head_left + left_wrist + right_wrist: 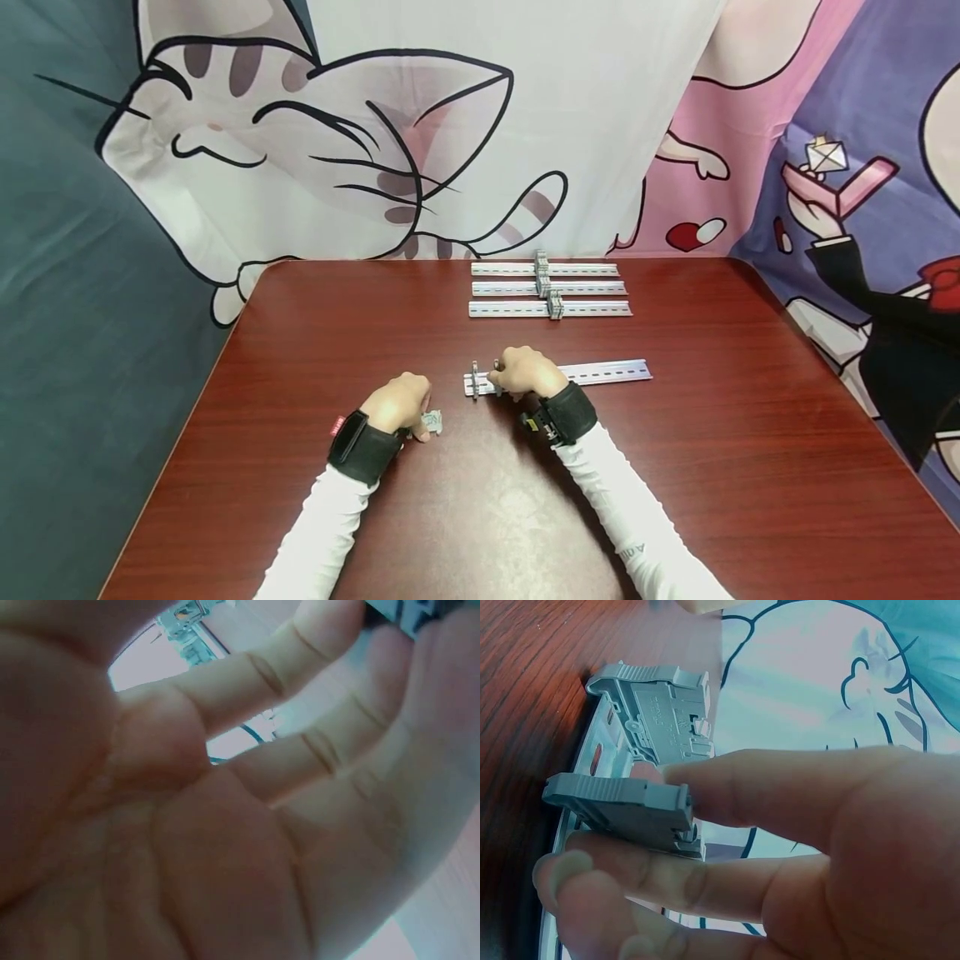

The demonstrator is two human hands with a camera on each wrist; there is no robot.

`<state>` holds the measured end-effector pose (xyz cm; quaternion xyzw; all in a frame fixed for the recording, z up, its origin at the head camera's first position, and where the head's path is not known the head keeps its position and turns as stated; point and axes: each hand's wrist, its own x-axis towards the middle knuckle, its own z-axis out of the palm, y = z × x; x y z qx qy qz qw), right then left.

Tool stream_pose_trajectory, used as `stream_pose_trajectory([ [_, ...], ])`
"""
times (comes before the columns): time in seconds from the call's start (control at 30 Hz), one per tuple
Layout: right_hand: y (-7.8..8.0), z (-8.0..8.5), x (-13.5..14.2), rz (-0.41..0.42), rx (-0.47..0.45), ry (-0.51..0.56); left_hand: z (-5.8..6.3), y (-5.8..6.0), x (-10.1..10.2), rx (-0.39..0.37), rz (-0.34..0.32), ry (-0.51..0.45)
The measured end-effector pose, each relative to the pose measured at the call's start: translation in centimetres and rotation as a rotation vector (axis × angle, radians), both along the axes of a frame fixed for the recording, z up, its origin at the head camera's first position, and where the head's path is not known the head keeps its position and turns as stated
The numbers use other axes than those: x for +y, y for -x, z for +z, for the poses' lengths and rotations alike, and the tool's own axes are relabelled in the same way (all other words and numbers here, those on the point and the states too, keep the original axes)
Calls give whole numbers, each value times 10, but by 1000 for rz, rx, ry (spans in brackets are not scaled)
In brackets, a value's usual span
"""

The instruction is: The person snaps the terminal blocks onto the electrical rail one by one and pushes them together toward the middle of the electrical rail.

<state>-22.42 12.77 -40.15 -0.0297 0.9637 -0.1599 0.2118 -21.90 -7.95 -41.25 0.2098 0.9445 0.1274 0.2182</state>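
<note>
A slotted metal DIN rail lies across the table, its left end under my right hand. That hand pinches a grey end bracket between thumb and fingers on the rail. A second grey end bracket stands upright on the rail beside it, closer to the rail's left end. My left hand is low over the table, left of the rail. Its thumb and finger hold a small pale grey terminal block, partly hidden by the hand. Palm and bent fingers fill the left wrist view.
Three more DIN rails lie parallel at the back of the table, with grey blocks clipped near their middles. Printed cloth hangs behind the brown table. The table's left edge runs beside the left sleeve.
</note>
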Motion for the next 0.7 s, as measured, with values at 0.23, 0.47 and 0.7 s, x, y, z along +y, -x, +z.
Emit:
stream_pose_trajectory([
  [0.23,-1,0,2,8,-1,5,-3,4,-1,-6,-26,-32],
  [0.47,-3,6,2,-6,83,20,-6,7,1,4,-29,-36],
  [0.7,-2,10,0,-82,201,26,0,13,-4,65,-95,-230],
])
